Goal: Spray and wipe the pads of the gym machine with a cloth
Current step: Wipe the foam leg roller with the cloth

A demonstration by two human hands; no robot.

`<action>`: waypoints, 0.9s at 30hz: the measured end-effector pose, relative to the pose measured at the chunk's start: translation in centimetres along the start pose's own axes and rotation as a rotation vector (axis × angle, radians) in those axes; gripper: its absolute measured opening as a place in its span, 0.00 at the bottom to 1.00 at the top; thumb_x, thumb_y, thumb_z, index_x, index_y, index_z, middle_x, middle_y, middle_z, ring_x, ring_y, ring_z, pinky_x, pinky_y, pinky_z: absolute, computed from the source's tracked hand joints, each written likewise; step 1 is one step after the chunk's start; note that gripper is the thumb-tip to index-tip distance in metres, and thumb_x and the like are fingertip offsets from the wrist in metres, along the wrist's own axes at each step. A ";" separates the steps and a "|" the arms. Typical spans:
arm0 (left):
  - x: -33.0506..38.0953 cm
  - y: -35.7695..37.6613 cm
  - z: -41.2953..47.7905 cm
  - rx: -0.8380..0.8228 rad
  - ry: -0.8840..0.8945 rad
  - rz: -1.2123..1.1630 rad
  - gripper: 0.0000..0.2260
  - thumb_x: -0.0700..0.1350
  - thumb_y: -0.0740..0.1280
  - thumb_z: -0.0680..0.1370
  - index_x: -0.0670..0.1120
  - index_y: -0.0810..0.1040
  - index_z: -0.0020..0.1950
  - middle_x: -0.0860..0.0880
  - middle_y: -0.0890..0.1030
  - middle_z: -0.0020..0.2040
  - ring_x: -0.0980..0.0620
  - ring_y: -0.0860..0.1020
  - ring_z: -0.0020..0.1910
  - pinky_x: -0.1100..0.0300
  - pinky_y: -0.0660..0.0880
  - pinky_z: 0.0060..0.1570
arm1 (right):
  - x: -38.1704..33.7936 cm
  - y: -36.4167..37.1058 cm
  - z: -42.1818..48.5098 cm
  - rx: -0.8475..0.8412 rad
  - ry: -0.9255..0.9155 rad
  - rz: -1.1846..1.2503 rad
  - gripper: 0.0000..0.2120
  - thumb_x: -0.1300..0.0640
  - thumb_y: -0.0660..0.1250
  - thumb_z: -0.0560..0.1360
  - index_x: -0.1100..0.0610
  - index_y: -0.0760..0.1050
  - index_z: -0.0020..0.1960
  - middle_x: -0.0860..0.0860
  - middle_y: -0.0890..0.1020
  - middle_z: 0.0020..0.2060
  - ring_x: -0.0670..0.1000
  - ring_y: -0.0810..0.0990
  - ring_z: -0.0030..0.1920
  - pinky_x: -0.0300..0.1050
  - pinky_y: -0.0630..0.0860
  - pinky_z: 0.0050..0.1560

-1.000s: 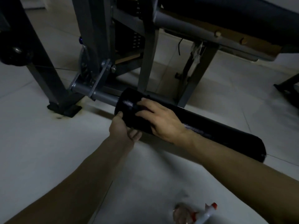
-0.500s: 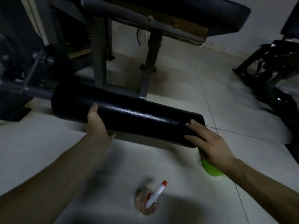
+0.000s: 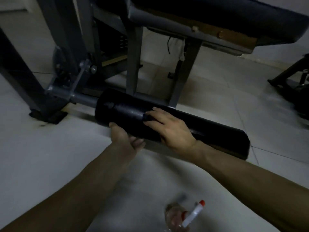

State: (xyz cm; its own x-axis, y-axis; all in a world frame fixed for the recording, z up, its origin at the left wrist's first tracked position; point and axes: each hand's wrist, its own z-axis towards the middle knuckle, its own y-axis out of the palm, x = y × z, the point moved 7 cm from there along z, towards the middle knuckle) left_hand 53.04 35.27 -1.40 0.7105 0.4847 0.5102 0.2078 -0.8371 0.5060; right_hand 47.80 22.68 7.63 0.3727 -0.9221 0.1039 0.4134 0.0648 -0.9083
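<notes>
Tiles [image 3: 33,156] lie pale and dim below the fingers. Under the roller pad [image 3: 217,136] the left hand [image 3: 123,136] curls — the right hand [image 3: 170,128] presses flat, fingers slightly spread, slid in from the free end.

Roller pad [image 3: 209,133]: black all over, dull sheen, a few thin pale glints along the top. Machine frame [image 3: 132,67]: plain mid-grey paint, no markings. Bench pad [image 3: 217,14]: black upholstery; board [image 3: 225,37] under it brown, bare wood tone. Floor [image 3: 41,156]: pale grey-white tiles, thin dark grout lines. Spray bottle [image 3: 177,218]: clear body, white nozzle, red tip, red collar
</notes>
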 end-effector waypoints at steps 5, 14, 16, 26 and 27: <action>2.3 -1.6 1.5 -0.117 -0.082 -0.144 0.39 0.75 0.55 0.76 0.44 0.76 0.70 0.39 0.82 0.62 0.37 0.81 0.61 0.36 0.71 0.68 | -5.2 3.1 11.1 -0.017 -0.031 0.071 0.20 0.62 0.75 0.74 0.55 0.81 0.65 0.56 0.77 0.70 0.60 0.73 0.73 0.51 0.80 0.61; 2.5 -0.5 0.9 -0.205 -0.054 -0.183 0.34 0.72 0.54 0.79 0.50 0.74 0.72 0.39 0.78 0.68 0.35 0.76 0.67 0.33 0.70 0.67 | -5.1 2.7 9.9 -0.076 -0.079 0.063 0.17 0.56 0.68 0.78 0.54 0.79 0.67 0.56 0.75 0.72 0.59 0.69 0.76 0.52 0.74 0.68; 2.0 0.1 0.9 -0.168 -0.037 -0.165 0.39 0.76 0.59 0.73 0.50 0.73 0.72 0.39 0.78 0.66 0.35 0.77 0.64 0.32 0.70 0.66 | -3.1 1.4 4.9 -0.064 -0.100 0.020 0.15 0.55 0.65 0.81 0.56 0.80 0.66 0.57 0.75 0.72 0.59 0.69 0.77 0.49 0.68 0.74; 0.4 2.1 -0.3 0.223 0.198 0.113 0.31 0.58 0.80 0.67 0.45 0.73 0.60 0.46 0.81 0.57 0.41 0.82 0.51 0.42 0.81 0.56 | 6.1 -6.7 -16.9 -0.018 0.111 -0.130 0.25 0.74 0.56 0.76 0.59 0.82 0.65 0.59 0.75 0.73 0.58 0.67 0.78 0.52 0.74 0.71; 0.6 2.3 -0.4 0.242 0.214 0.119 0.36 0.59 0.80 0.65 0.44 0.73 0.65 0.46 0.80 0.59 0.41 0.81 0.52 0.41 0.80 0.57 | 6.8 -7.2 -18.6 -0.022 0.141 -0.143 0.28 0.76 0.58 0.71 0.59 0.82 0.65 0.58 0.75 0.73 0.58 0.67 0.79 0.50 0.74 0.70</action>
State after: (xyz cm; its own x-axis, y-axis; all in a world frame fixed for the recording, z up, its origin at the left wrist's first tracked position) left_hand 53.65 33.71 0.35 0.5878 0.4004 0.7030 0.3037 -0.9146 0.2670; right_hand 31.86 8.88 7.35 0.1909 -0.9657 0.1760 0.4349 -0.0776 -0.8971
